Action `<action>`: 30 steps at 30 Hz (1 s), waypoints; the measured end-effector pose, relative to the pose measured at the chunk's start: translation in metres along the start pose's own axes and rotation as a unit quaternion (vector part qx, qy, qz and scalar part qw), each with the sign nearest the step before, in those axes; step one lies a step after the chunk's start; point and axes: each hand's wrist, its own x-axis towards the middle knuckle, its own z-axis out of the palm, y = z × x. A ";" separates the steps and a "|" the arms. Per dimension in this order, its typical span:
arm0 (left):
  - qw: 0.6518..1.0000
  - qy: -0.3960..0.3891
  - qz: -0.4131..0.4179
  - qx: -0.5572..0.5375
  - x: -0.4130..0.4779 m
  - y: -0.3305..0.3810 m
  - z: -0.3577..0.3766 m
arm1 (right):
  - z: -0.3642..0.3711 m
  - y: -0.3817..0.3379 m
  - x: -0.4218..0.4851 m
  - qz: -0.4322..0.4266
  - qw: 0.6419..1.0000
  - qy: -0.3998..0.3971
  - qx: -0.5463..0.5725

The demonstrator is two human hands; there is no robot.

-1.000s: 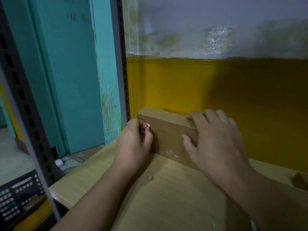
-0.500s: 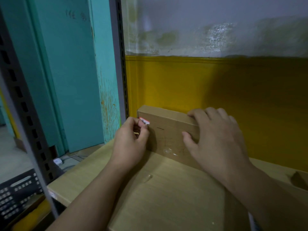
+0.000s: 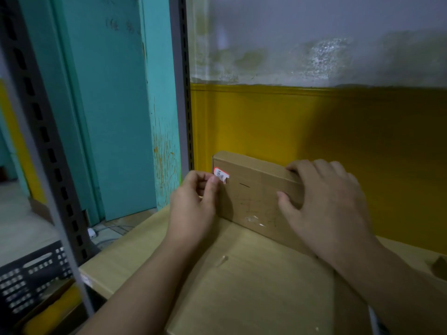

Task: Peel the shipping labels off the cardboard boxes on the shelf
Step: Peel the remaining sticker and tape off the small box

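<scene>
A flat cardboard box (image 3: pixel 254 189) stands on its long edge on the wooden shelf (image 3: pixel 125 259), against the yellow wall. A small white label with a red border (image 3: pixel 221 174) sticks out at the box's upper left corner. My left hand (image 3: pixel 196 204) pinches this label between thumb and fingers. My right hand (image 3: pixel 324 204) lies over the box's right part, fingers over the top edge and thumb on the front face. Bits of clear tape residue (image 3: pixel 254 220) show low on the box front.
A larger flat cardboard box (image 3: pixel 254 298) lies on the shelf under my forearms. Grey perforated shelf uprights (image 3: pixel 182 93) stand at the back left and near left. A black slotted crate (image 3: pixel 31 281) sits below left. Another brown item (image 3: pixel 439 267) shows at the right edge.
The label has come further off the box corner: it was a small sliver by my left fingers and now shows as a white and red tab. My right hand stayed on the box.
</scene>
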 end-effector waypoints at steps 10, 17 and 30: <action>1.000 -0.001 0.004 0.028 0.001 0.001 -0.001 | 0.002 -0.005 -0.002 -0.023 0.999 0.023 -0.010; 0.991 -0.002 0.046 0.124 0.002 -0.003 -0.002 | 0.005 -0.005 -0.003 -0.034 0.998 0.045 -0.009; 0.988 -0.020 0.056 0.141 0.002 0.003 -0.003 | 0.004 -0.005 -0.004 -0.038 0.998 0.040 -0.019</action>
